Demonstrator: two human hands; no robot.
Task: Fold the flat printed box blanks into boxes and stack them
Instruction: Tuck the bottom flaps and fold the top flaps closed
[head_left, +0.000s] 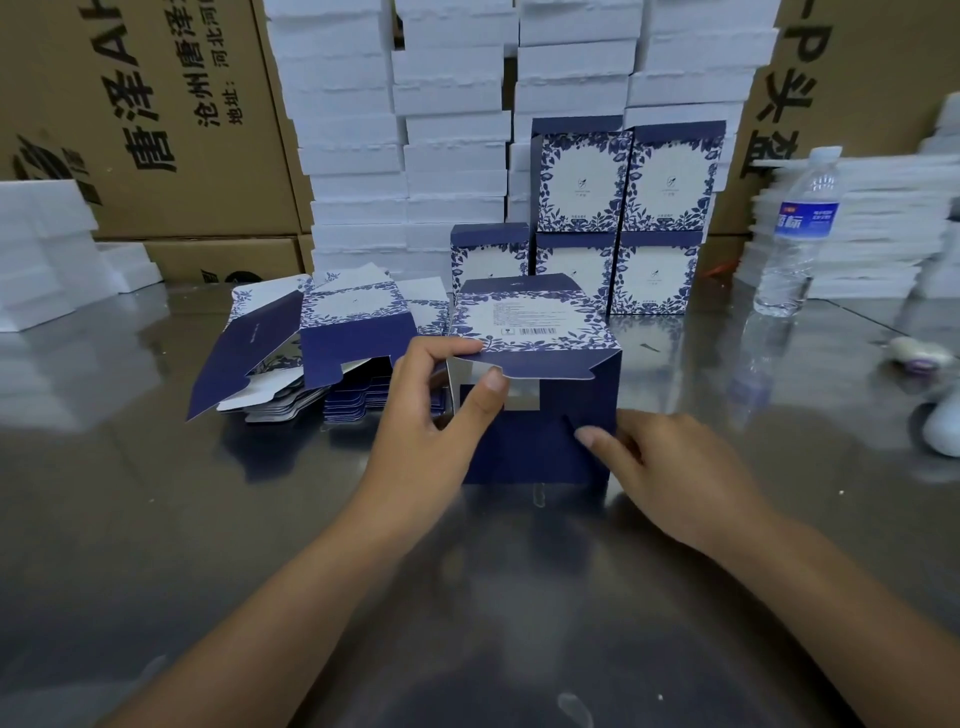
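Desk: Hands on a half-formed box, head camera. Your left hand (436, 415) pinches the near left flap of the box (540, 322), thumb under the scalloped edge and forefinger over it.

Floor: That pinch, I judge, lifts the printed panel so you can tuck the end in. Your right hand (675, 478) grips nothing. Its forefinger lies straight, the tip pressing the navy front panel low on the right, probably to steady the wall against your pull.

Desk: The box stands on the steel table (208, 519) just in front of you, barcode panel up. Its white inside shows through the gap beside your left thumb, so the end is not yet closed.

Floor: Your supply sits to your left, where the flat blanks (322, 338) lie fanned in a loose pile near the box, seemingly kept there for an easy reach.

Desk: The finished boxes (670, 176) stand behind the one in hand, two on two with a lone one at their left, backed against the white foam stacks (447, 104). That looks like this box's destination.

Floor: A water bottle (795, 234) stands at your right, well apart from the work. Brown cartons (156, 130) wall off the rear.
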